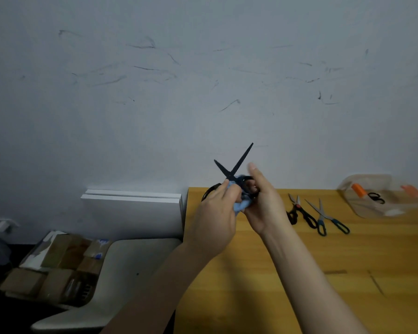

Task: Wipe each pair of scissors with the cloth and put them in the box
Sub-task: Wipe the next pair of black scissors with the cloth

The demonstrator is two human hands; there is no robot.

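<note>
Above the table's far left corner I hold a pair of black scissors [234,168], its blades spread apart and pointing up. My right hand [263,203] grips its handles. My left hand [217,213] presses a bunched blue cloth [241,206] against the scissors near the pivot. Two more pairs lie on the wooden table [299,273] to the right: one with black handles [302,213] and one with blue handles [326,218]. A clear plastic box [381,196] stands at the far right with a black-handled pair [377,197] inside.
A black cable loop [209,192] lies at the table's far left edge behind my left hand. A white chair [121,273] and taped cardboard boxes [53,268] sit left of the table. The box has orange clips. A scuffed wall rises behind.
</note>
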